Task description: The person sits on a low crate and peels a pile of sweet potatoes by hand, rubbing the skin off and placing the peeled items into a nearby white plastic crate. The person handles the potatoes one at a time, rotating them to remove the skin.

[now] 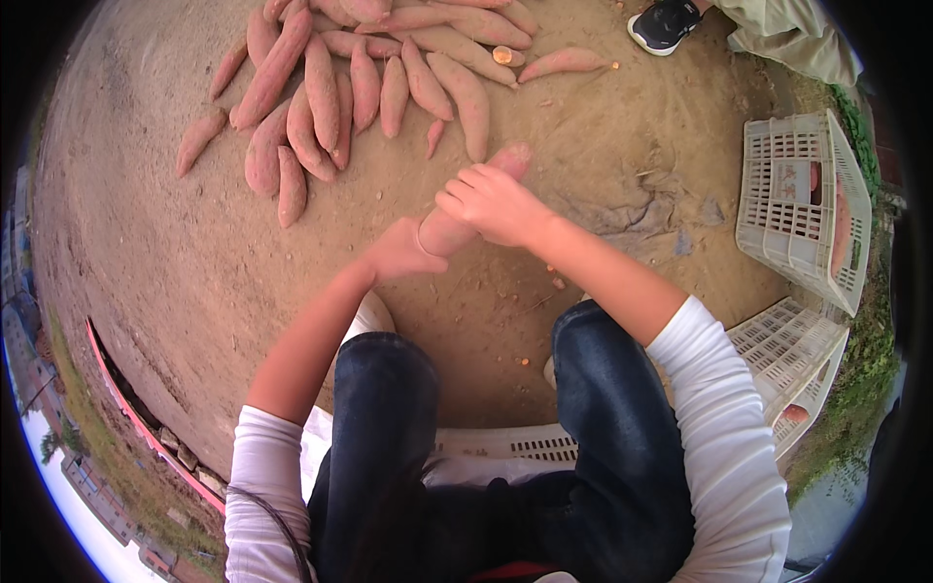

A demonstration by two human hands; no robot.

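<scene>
Between my two hands I hold a large pinkish sweet potato (449,231), tilted with its upper end pointing away to the right. My left hand (403,251) closes round its lower end. Across its upper half, my right hand (493,204) wraps with bent fingers. A thin pale band or edge shows beside the left hand's fingers; I cannot make out what it is. Just beyond my hands lies a heap of sweet potatoes (321,92) on the dirt ground. One in the heap shows an orange broken end (502,55).
White plastic crates (792,199) stand at the right, with sweet potatoes inside. A crate edge (505,444) shows beneath me between my knees. Another person's dark shoe (666,24) is at the far right. Crumpled dark plastic sheeting (646,209) and small orange scraps (557,283) lie on the ground.
</scene>
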